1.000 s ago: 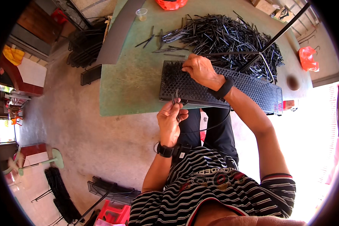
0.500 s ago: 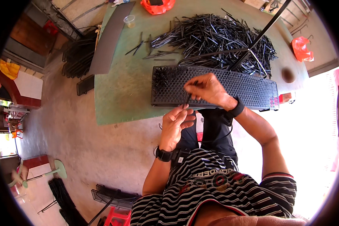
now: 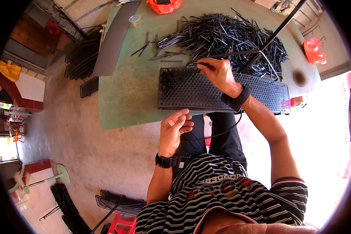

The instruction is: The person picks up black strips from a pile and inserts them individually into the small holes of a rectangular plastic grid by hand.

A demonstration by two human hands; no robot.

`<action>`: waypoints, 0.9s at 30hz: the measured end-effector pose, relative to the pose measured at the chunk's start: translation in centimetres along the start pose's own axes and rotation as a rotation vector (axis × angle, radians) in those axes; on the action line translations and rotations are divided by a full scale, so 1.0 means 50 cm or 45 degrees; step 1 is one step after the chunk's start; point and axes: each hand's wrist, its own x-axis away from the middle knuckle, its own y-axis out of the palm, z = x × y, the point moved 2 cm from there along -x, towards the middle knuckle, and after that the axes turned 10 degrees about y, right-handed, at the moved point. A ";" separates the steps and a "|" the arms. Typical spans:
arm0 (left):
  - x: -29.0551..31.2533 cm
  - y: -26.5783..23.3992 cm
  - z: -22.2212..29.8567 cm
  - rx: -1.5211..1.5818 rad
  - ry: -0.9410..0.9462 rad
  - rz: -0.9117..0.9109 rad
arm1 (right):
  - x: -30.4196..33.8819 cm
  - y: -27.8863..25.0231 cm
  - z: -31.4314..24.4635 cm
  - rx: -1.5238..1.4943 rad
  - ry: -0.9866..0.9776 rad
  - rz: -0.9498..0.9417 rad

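Observation:
A long black perforated panel (image 3: 182,91) lies along the near edge of the green table (image 3: 121,103). Thin black strips crowd its far left corner. My right hand (image 3: 220,76) is over the panel's far edge, its thumb and fingers pinched on what looks like a thin black strip, mostly hidden. My left hand (image 3: 173,130) hangs just off the panel's near edge. Its thumb and forefinger meet at the tips, the other fingers loosely curled; anything between them is too small to make out. Behind the panel spreads a large heap of thin black strips (image 3: 226,37).
A black metal rod frame (image 3: 260,51) stands across the heap on the right. A grey flat board (image 3: 115,43), a clear plastic cup (image 3: 135,21) and a red plastic bag (image 3: 164,6) lie on the table. Another red bag (image 3: 314,50) is at the right.
My right hand has moved away from the left hand, up to the panel's far edge. My left hand has drawn slightly back and left. The strip between them no longer shows there.

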 end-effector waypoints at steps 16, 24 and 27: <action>0.005 -0.039 0.033 -0.054 0.073 0.079 | -0.023 0.031 0.015 0.304 -0.265 -0.132; -0.001 -0.091 0.145 -0.277 0.176 0.130 | -0.012 0.030 0.025 0.751 -0.305 -0.106; -0.001 -0.126 0.234 -0.468 0.270 0.138 | -0.006 0.025 0.006 0.817 -0.272 -0.100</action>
